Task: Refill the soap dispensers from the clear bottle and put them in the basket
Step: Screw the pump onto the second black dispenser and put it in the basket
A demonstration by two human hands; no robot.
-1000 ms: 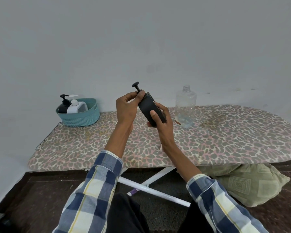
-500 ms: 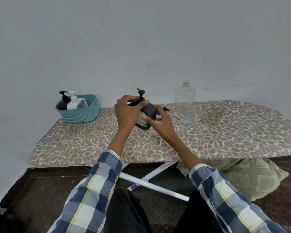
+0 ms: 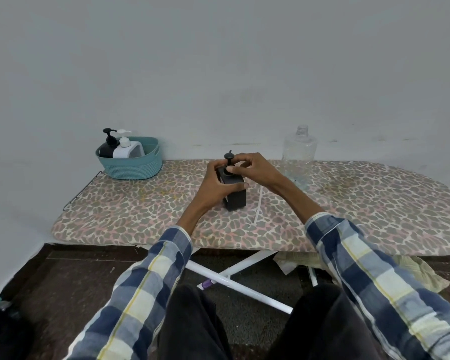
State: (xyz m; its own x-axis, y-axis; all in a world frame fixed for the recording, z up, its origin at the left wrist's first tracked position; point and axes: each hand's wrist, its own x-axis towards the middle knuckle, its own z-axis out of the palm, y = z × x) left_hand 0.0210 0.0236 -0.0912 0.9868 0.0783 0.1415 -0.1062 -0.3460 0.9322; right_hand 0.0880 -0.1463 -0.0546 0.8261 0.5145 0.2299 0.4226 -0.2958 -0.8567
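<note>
A black soap dispenser point(image 3: 235, 197) stands upright on the leopard-print ironing board point(image 3: 348, 209). My left hand point(image 3: 218, 185) wraps around its body. My right hand point(image 3: 252, 167) pinches the black pump top point(image 3: 229, 158) at the dispenser's neck. The clear bottle point(image 3: 299, 149), uncapped and almost empty, stands just behind my right wrist. At the board's far left sits the teal basket point(image 3: 138, 167) with a black dispenser point(image 3: 107, 146) and a white dispenser point(image 3: 126, 149) in it.
A thin white tube point(image 3: 259, 206) lies on the board right of the black dispenser. The wall rises right behind the board. Below are the board's white legs point(image 3: 234, 279), a green cushion point(image 3: 426, 274) on the floor and my knees.
The black dispenser came down from a tilted hold in the air and now stands upright on the board. My right hand shifted from its body to the pump top.
</note>
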